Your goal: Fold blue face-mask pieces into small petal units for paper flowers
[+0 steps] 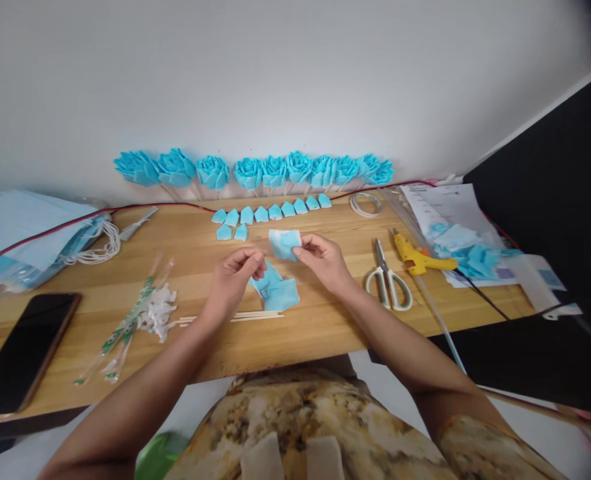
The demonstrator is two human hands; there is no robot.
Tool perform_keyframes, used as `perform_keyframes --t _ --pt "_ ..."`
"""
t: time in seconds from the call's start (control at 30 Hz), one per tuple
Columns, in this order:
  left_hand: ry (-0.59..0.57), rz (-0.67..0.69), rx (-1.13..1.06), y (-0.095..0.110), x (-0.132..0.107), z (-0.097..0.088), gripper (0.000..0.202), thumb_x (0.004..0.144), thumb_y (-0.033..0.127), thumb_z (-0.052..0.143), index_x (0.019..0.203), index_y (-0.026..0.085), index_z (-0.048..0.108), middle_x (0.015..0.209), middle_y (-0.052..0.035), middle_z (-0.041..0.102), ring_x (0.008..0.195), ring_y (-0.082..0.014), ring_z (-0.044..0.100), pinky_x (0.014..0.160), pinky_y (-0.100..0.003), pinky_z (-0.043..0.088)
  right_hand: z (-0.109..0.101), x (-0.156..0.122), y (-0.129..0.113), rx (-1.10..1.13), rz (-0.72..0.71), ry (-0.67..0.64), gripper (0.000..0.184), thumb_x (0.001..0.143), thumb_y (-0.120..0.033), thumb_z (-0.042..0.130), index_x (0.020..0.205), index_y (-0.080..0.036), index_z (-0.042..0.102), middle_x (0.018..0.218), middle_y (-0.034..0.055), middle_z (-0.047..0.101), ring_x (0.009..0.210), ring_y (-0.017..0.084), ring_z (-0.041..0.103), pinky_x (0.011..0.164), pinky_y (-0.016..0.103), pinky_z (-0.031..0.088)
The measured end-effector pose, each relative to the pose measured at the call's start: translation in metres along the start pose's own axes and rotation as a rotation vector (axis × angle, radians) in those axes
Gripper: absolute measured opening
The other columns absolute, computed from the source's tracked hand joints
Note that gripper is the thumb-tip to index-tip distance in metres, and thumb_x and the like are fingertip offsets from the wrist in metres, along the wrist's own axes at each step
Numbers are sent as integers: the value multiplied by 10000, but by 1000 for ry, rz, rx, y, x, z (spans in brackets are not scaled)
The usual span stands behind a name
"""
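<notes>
My right hand pinches a small light-blue fabric square by its right edge, holding it just above the wooden table. My left hand is closed in a pinch just left of a few more blue fabric pieces lying on the table; whether its fingers grip one of them is unclear. Thin wooden sticks lie just in front of those pieces. Behind my hands, several folded blue petals lie in rows.
Blue fabric roses on sticks line the wall. Scissors, a yellow glue gun, a wire coil and blue scraps on paper lie to the right. A phone, wrapped sticks and stacked masks are on the left.
</notes>
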State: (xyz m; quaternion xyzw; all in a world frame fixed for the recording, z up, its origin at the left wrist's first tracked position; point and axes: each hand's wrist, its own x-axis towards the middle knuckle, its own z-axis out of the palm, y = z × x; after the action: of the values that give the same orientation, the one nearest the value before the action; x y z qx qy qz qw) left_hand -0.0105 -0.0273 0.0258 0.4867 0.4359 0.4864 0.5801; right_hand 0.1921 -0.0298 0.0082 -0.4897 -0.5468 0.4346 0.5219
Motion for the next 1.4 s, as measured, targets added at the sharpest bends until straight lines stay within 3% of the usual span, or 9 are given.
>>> perform_keyframes --t 0.13,0.4,0.57,0.83,1.03,1.23,1.4 --pt "-108 -66 46 -3 -4 2 249 759 409 789 857 180 791 780 -46 753 654 -137 624 624 -269 513 0 0 -3 -72 -4 24 186 807 -379 698 784 -204 642 733 -20 576 695 128 506 688 275 407" --pt "-123 -119 69 -2 -5 4 293 762 339 784 1019 199 808 1057 -72 788 732 -138 637 738 -295 565 3 -3 -7 -50 20 8 175 808 -377 714 830 -203 708 758 -8 642 693 128 540 683 277 444" --pt "-140 -116 64 -6 -5 3 327 772 337 777 1069 200 798 1053 -63 788 714 -130 634 740 -296 565 7 -6 -8 -46 12 -34 188 816 -365 717 916 -208 741 774 -9 665 701 128 561 687 281 468" --pt "-153 -174 -17 -9 -5 4 302 741 332 810 1007 192 789 964 -55 782 835 -176 680 740 -293 555 10 -10 -4 -15 26 -114 342 844 -369 710 1153 -223 706 908 22 743 775 146 666 716 287 524" --pt "-154 -175 -138 -15 -2 5 343 694 342 862 947 176 701 904 -37 746 825 -164 679 748 -297 554 12 -15 -12 -262 -109 -88 386 867 -275 665 1253 -268 666 906 2 762 741 141 655 706 287 524" --pt "-137 -168 -179 -17 0 8 534 619 341 919 1040 187 629 880 -8 721 804 -146 660 752 -286 547 15 -19 -9 -436 -243 -102 512 881 -231 627 1385 -303 576 918 -11 761 745 154 656 753 312 535" --pt "-104 -178 -165 -19 0 8 426 648 403 893 914 176 649 841 6 699 732 -123 634 753 -291 538 16 -19 -3 -501 -337 -149 520 926 -248 584 1438 -315 527 928 -1 760 851 188 673 843 356 542"
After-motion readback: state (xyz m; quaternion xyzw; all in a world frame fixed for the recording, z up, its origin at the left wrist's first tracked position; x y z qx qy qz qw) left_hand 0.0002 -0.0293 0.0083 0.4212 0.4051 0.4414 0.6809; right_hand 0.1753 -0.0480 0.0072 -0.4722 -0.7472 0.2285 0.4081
